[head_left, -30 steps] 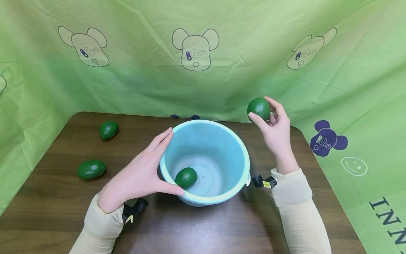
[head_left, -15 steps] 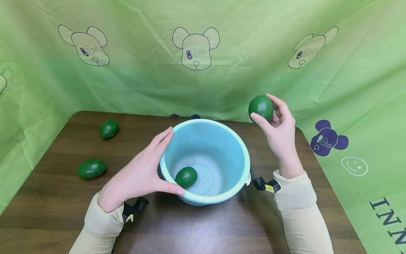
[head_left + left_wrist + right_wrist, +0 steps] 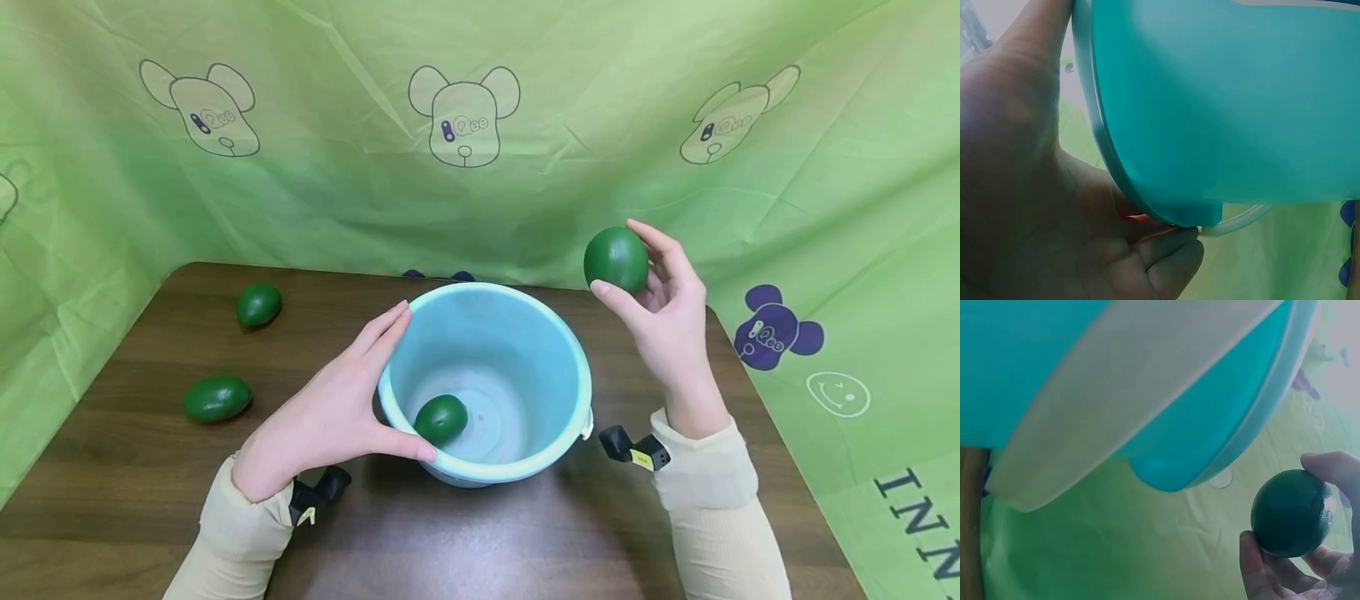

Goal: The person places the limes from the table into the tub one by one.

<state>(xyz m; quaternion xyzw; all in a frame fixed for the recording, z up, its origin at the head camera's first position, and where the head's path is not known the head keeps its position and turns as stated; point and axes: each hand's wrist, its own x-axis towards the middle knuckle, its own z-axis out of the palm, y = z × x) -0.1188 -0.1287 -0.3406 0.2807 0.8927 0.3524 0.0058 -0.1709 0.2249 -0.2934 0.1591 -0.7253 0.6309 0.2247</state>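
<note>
Head view — right fingers (image 3: 666,246) pinch one fruit (image 3: 616,259), left fingers (image 3: 380,333) clasp the bucket (image 3: 495,333) — two fruits (image 3: 217,398) lie leftward

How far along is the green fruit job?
Apparently done: one green fruit lies inside the blue bucket, which the left hand holds. In hand: the right hand grips a second fruit, raised outside the bucket. Probably left: that one, plus the far fruit and near fruit on the table.
</note>
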